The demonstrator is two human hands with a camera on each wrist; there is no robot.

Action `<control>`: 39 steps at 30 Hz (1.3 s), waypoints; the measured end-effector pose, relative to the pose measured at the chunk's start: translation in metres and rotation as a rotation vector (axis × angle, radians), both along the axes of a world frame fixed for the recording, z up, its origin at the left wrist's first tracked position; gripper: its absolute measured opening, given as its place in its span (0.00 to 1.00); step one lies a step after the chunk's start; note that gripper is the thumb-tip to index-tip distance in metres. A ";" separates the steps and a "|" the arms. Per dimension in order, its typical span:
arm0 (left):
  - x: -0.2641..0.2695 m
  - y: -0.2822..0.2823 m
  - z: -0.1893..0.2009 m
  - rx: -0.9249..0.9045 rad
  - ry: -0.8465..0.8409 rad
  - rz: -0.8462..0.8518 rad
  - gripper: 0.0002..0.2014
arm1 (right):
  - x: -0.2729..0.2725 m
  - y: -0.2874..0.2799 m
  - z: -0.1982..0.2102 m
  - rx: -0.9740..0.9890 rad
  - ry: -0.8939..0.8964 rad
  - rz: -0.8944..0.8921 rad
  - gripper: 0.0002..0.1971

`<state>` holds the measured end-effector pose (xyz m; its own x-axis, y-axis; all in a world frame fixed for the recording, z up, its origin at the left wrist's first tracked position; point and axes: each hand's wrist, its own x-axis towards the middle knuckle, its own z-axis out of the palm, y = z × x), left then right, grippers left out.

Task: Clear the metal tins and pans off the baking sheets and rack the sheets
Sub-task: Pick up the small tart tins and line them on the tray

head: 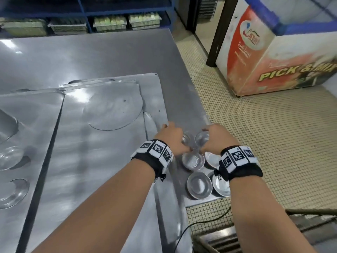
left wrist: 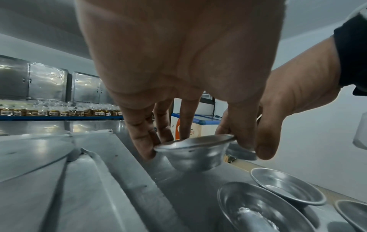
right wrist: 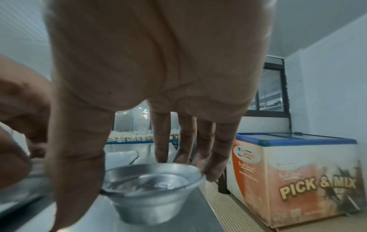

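Note:
Two small round metal tins are held side by side near the steel table's right edge. My left hand pinches the rim of the left tin between fingers and thumb; in the left wrist view that hand holds its tin slightly tilted, close to the table. My right hand grips the right tin; in the right wrist view this hand holds its tin by the rim. Several more tins sit by the table's front right corner. Overlapping baking sheets lie to the left.
A flat round disc lies on the top sheet, and shallow round pans sit at the far left. A freezer chest stands on the tiled floor to the right. Blue shelves with packed goods line the back. A cable hangs below the table corner.

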<state>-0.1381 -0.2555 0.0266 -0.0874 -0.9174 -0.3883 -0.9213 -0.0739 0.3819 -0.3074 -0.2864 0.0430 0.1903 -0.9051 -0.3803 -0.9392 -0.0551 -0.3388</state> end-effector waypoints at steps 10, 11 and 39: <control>-0.032 -0.039 -0.040 0.003 -0.013 0.005 0.32 | -0.017 -0.038 -0.044 -0.042 0.000 -0.066 0.37; -0.034 -0.040 -0.042 -0.012 -0.024 0.004 0.32 | -0.017 -0.040 -0.047 -0.048 0.000 -0.071 0.37; 0.046 0.029 -0.008 -0.052 -0.009 0.045 0.19 | 0.044 0.026 0.004 -0.063 -0.002 0.027 0.27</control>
